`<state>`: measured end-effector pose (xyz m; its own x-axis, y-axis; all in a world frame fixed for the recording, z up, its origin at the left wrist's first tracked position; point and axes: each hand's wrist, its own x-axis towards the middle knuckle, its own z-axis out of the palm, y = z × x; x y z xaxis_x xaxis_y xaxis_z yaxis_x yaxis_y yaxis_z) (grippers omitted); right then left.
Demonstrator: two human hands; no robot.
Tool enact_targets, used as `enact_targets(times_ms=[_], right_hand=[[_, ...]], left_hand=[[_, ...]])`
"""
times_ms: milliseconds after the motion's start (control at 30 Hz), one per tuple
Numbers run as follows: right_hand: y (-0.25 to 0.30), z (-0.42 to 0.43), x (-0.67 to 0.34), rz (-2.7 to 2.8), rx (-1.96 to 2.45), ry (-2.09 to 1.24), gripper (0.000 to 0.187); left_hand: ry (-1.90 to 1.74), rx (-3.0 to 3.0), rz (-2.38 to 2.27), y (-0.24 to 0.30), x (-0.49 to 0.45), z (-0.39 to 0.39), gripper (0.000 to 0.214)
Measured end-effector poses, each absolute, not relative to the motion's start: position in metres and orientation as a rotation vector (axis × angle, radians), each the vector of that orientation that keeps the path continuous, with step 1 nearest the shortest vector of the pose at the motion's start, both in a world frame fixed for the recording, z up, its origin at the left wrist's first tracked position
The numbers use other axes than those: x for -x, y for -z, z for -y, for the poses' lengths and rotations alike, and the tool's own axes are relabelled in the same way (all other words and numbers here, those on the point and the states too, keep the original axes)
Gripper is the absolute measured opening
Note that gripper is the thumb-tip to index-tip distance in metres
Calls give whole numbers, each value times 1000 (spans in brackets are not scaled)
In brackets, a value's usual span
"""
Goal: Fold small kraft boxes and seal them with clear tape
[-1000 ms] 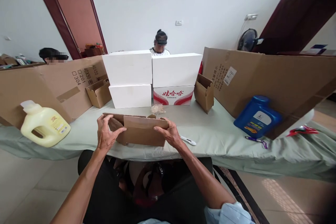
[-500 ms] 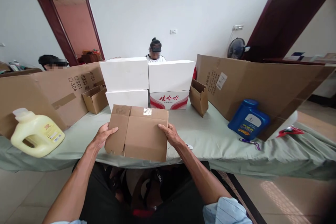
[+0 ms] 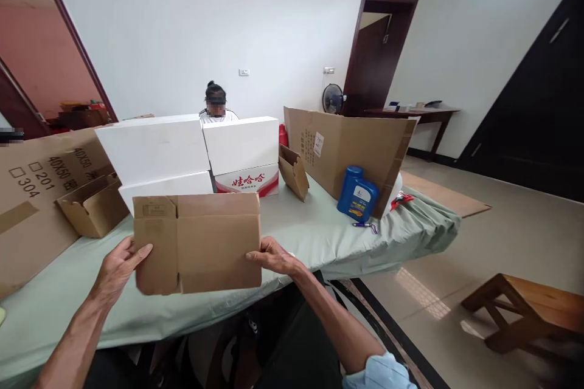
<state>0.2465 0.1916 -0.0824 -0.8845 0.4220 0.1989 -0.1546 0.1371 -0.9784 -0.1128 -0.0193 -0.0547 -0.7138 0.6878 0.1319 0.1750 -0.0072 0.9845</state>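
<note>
Both hands hold a flat-sided cardboard box (image 3: 198, 243) upright, lifted off the tabletop (image 3: 314, 234) over its near edge. The left hand (image 3: 119, 268) clasps the box's lower left edge at 9 o'clock, fingers stretched along the cardboard. The right hand (image 3: 270, 256) pinches the lower right edge at 4 o'clock, fingertips on the side facing the camera.

Beyond the box at 12 o'clock stand stacked white boxes (image 3: 155, 147), with a red-printed white box (image 3: 246, 181) just beside them at 1 o'clock. A small open carton (image 3: 93, 211) sits at 10 o'clock. At 2 o'clock a second small carton (image 3: 293, 171) lies tipped on its side, and farther out a blue jug (image 3: 357, 193) leans against a tall cardboard sheet (image 3: 351, 143). A person (image 3: 215, 104) sits behind the white boxes.
</note>
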Motion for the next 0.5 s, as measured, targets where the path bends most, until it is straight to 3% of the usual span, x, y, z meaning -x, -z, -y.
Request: enact_targets(times_ms=[300,500], right_hand=[[-14,-300,-355,1451,959,-241,55],[-23,-376,-378,1669,1454,-26,28]], left_hand=[[-1460,-935,-2054,94,136,11,82],[-1285,-925,-2212,159,147,16,73]])
